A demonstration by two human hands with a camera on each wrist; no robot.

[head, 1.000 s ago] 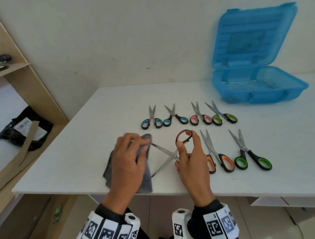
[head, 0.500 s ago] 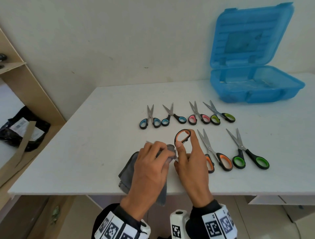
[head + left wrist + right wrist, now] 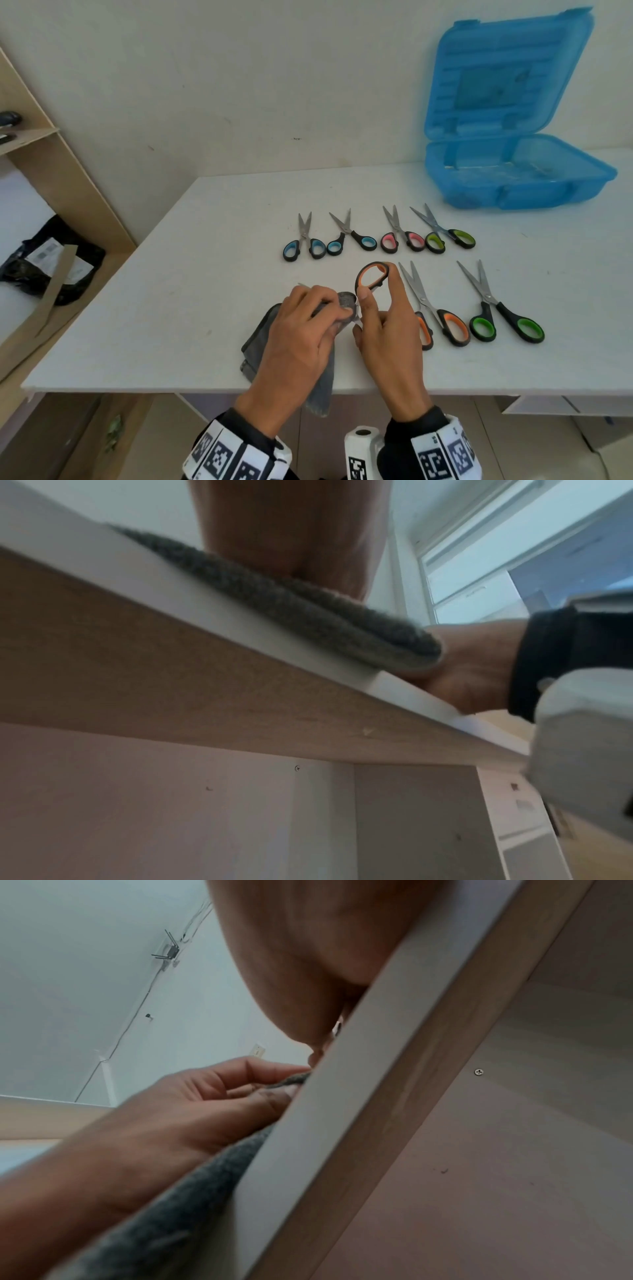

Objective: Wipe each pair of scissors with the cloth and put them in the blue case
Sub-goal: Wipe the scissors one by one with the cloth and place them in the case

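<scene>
Nearest the table (image 3: 144, 329) edge, the left hand (image 3: 301, 339) is pinching the grey cloth (image 3: 260, 346) around the blades of the orange-handled scissors (image 3: 371, 275), fingers curled. Just beside it, the right hand (image 3: 387, 329) is gripping those scissors by the handle, one loop standing up between thumb and forefinger. Beyond are lying six more pairs (image 3: 376, 236) in two rows. Farthest right, the blue case (image 3: 513, 192) is sitting open.

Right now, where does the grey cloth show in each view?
Head: grey cloth lower centre, under the left hand, draped over the table edge.
Left wrist: upper centre, lying on the table edge.
Right wrist: bottom left.
Shared landmark: the table edge.
</scene>
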